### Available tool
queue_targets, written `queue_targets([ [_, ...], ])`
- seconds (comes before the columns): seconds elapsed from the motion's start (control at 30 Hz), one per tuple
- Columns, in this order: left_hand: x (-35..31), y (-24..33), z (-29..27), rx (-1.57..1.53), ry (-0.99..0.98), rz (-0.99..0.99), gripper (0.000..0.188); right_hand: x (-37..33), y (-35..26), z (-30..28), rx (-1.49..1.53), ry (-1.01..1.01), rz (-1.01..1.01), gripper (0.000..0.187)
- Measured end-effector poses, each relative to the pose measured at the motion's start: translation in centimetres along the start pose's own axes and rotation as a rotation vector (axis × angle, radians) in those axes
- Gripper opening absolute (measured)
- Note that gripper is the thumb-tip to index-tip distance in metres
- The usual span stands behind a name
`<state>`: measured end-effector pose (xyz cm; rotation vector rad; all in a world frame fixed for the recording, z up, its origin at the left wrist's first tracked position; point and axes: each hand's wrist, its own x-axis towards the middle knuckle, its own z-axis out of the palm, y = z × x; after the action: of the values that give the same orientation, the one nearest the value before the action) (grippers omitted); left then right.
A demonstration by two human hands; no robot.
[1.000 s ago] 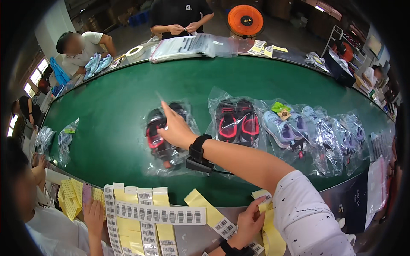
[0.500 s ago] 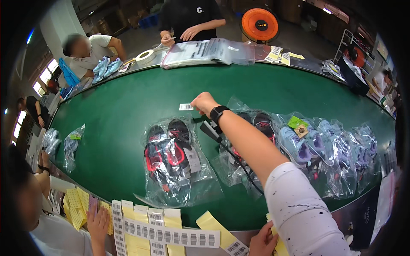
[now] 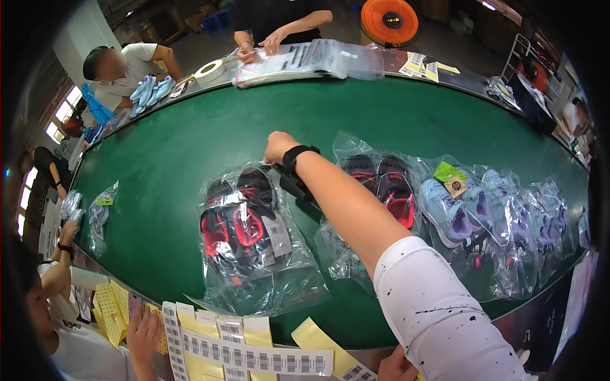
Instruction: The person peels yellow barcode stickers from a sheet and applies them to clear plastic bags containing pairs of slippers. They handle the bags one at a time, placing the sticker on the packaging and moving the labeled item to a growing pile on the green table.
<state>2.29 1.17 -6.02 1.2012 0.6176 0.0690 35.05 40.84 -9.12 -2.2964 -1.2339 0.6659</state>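
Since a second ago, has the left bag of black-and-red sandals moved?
Yes. The sandal bag came toward the near edge of the green table, now lying lower than the neighbouring bag and almost reaching the label strips.

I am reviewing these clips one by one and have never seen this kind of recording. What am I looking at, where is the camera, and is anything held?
There is no machine here: a person works with bare hands, filmed by a wide fisheye camera on their head that looks down, so straight edges bend. The right hand, with a black wristband, reaches out over the green oval table; its fingers are at the top edge of a clear plastic bag of black and red sandals, though a grip cannot be made out. More bagged shoes lie to the right. Strips of yellow-backed barcode labels lie at the near edge, where the left hand barely shows. Other people work around the table.
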Motion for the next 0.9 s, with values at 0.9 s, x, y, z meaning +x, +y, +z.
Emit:
queue_targets([
  [0.9,0.4,-0.5,-0.2,-0.008,-0.130,0.422,0.060,-53.7,10.1,-5.5,0.741,0.106,0.184,0.035],
])
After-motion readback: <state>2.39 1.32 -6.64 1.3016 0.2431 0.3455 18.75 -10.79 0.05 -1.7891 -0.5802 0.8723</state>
